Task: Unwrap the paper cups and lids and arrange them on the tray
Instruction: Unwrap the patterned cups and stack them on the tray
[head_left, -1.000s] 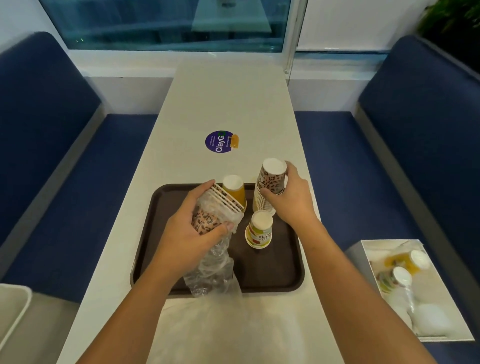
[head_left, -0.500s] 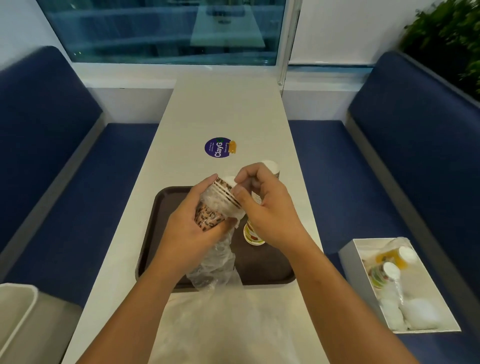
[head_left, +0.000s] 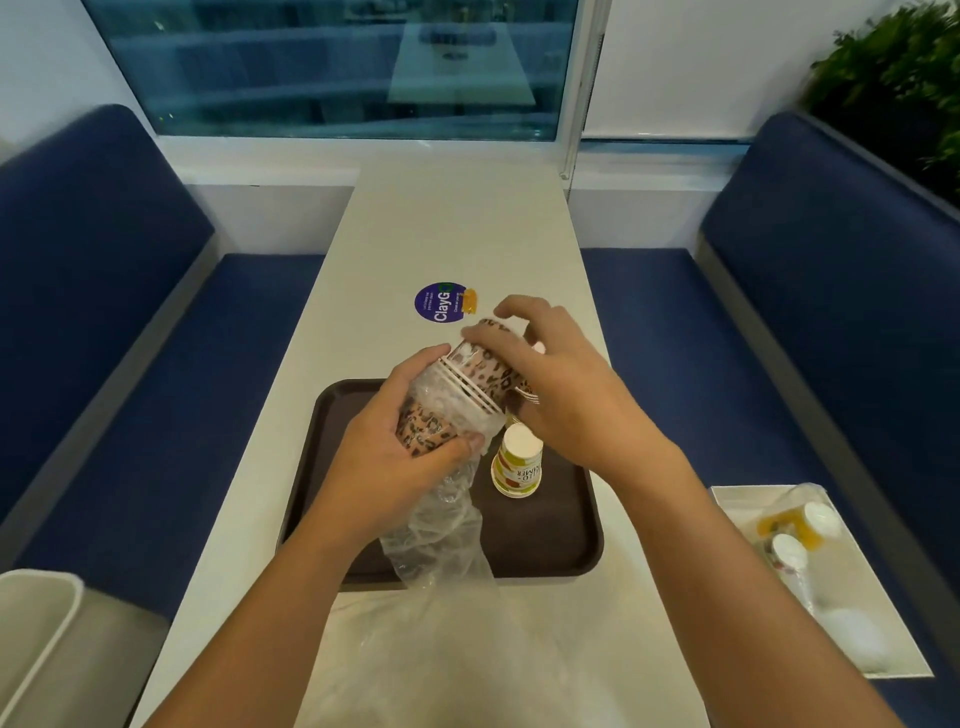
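Best done low over the white table and the brown tray, to catch any slipping cup. Slide the clear plastic wrap back toward the near edge in one steady pull instead of tearing; likely thin, clingy film. Squeeze the leopard-print cup stack only lightly, to avoid denting soft paper walls, and draw straight along its length to keep the nest together.

Held tilted in the air above the far-left part of the tray, between both hands, bare end pointing far and right. Left hand curled round the wrapped near half, pinning bunched film against the cups. Right hand closed over the bare far half, fingers curved across the top. Loose tail of wrap hanging down past the tray's near rim onto the table. Small yellow-and-white cup upside down on the tray, just near of the right hand and right of the left, touching neither as far as visible.
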